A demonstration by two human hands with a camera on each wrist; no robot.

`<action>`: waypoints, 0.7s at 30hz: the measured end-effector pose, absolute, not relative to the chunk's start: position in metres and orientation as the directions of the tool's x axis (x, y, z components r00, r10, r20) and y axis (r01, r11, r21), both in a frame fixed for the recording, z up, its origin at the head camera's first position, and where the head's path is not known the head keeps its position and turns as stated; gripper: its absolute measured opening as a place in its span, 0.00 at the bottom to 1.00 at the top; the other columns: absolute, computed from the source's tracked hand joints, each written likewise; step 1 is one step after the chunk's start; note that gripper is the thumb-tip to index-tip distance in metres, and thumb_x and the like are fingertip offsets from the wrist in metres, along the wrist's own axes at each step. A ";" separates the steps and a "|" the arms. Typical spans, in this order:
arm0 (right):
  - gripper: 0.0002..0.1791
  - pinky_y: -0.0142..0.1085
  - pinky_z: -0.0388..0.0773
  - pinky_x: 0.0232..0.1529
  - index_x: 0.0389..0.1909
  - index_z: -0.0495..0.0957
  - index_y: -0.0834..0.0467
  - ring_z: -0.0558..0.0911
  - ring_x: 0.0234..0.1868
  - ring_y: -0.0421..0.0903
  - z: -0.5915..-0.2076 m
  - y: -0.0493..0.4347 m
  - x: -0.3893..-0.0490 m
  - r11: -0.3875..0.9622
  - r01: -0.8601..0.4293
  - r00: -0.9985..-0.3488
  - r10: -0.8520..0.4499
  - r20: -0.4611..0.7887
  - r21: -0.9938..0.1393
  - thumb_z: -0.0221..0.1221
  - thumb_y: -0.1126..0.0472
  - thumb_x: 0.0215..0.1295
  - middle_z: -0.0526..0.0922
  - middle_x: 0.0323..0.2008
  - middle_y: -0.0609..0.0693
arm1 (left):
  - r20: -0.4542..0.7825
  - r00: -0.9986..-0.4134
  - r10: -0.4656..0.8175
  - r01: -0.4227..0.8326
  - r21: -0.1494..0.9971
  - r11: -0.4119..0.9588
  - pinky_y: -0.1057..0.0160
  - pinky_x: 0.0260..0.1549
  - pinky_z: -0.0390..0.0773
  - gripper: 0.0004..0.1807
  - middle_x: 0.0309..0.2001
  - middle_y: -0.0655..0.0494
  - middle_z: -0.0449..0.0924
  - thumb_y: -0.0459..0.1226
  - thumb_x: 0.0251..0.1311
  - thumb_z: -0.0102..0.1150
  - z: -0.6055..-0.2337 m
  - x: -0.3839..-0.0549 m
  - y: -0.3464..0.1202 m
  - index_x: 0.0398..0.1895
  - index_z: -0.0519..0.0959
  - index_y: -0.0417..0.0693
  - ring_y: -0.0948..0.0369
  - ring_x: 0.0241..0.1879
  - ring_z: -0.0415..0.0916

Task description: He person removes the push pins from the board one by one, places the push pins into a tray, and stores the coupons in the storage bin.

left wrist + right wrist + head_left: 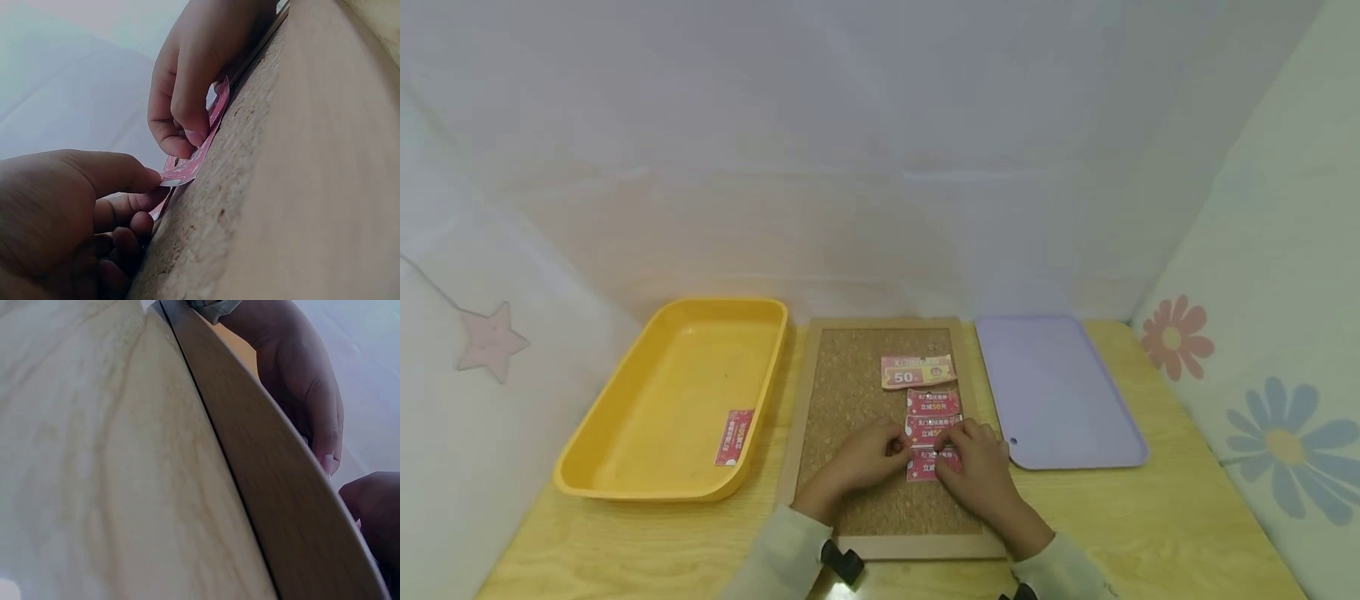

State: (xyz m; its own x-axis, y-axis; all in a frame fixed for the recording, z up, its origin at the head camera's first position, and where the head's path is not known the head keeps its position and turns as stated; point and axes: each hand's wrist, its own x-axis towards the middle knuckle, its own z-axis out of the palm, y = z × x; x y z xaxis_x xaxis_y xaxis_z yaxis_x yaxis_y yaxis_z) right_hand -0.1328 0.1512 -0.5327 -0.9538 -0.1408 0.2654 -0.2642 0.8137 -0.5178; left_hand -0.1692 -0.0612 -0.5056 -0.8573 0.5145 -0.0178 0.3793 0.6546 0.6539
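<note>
White sheet (880, 167) fills the upper half of the frame, wood-grain table (1150, 525) across the lower half. Corkboard (850, 375) in a light wood frame lies on the table, lower centre. Yellow tray (681, 400) lower left, just beside the board. Purple mat (1045, 392), centre right, just off the board's other side. Blue flower (1285, 446) on the wall at lower right. Two hands over the lower part of the board, pale sleeves (786, 550) behind them at the bottom edge. Left hand (867, 454) pinches the left edge of the bottom red coupon (921, 469) between thumb and finger; I see that best from the left wrist. Right hand (981, 471) is bent, thumb and fingertips down on that same coupon; whether they nip paper or something tiny, I can't tell. Red flower (1177, 337) right, pink star (493, 342) left, both on side walls. Pink-and-yellow coupon (917, 372) sits highest on the board, centre. Below it the reds run in a close column: top red coupon (934, 405), middle red coupon (922, 432) partly under the right fingers, then the bottom one. Loose red coupon (734, 437) in the tray's lower right. Pale speck (928, 396) at the top red coupon's upper edge, too small to make out.
</note>
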 end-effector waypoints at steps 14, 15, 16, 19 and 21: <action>0.07 0.43 0.53 0.35 0.31 0.75 0.41 0.63 0.34 0.42 -0.529 0.148 -0.131 0.835 -0.248 -0.958 -0.135 0.255 -0.491 0.64 0.54 0.53 0.68 0.34 0.37 | 0.000 -0.872 0.489 0.375 0.643 0.668 0.65 0.28 0.69 0.10 0.29 0.65 0.70 0.48 0.63 0.60 -0.509 -0.168 -0.060 0.27 0.76 0.57 0.66 0.29 0.67; 0.07 0.43 0.53 0.35 0.31 0.75 0.41 0.63 0.34 0.42 -0.529 0.147 -0.131 0.834 -0.248 -0.958 -0.135 0.254 -0.493 0.64 0.54 0.53 0.68 0.34 0.37 | 0.000 -0.872 0.489 0.375 0.642 0.668 0.65 0.28 0.69 0.10 0.29 0.65 0.70 0.48 0.63 0.60 -0.508 -0.168 -0.060 0.27 0.76 0.57 0.66 0.29 0.66; 0.08 0.43 0.53 0.35 0.30 0.75 0.40 0.62 0.34 0.42 -0.530 0.147 -0.131 0.834 -0.246 -0.958 -0.133 0.252 -0.494 0.64 0.54 0.53 0.68 0.33 0.36 | 0.001 -0.873 0.489 0.375 0.642 0.669 0.65 0.28 0.69 0.10 0.29 0.65 0.70 0.48 0.63 0.60 -0.508 -0.167 -0.060 0.27 0.76 0.57 0.66 0.29 0.66; 0.08 0.42 0.53 0.36 0.30 0.74 0.39 0.62 0.34 0.41 -0.532 0.148 -0.131 0.837 -0.240 -0.960 -0.129 0.250 -0.492 0.64 0.54 0.52 0.67 0.33 0.36 | -0.003 -0.874 0.486 0.369 0.647 0.668 0.65 0.27 0.68 0.09 0.28 0.65 0.70 0.47 0.63 0.61 -0.506 -0.166 -0.060 0.27 0.77 0.56 0.66 0.28 0.66; 0.08 0.42 0.53 0.36 0.30 0.74 0.39 0.61 0.34 0.41 -0.533 0.148 -0.131 0.837 -0.243 -0.958 -0.128 0.258 -0.490 0.64 0.54 0.52 0.67 0.33 0.35 | -0.005 -0.875 0.484 0.365 0.650 0.667 0.66 0.26 0.68 0.09 0.28 0.65 0.70 0.47 0.63 0.61 -0.506 -0.166 -0.060 0.27 0.77 0.56 0.67 0.27 0.66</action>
State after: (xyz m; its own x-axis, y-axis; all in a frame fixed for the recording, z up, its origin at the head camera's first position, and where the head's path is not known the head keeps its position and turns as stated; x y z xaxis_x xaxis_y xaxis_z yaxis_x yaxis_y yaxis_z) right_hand -0.1311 0.1479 -0.5332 -0.9577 -0.1278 0.2577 -0.2435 0.8372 -0.4896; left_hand -0.1662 -0.0605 -0.5058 -0.8753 0.4836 -0.0049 0.3648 0.6667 0.6499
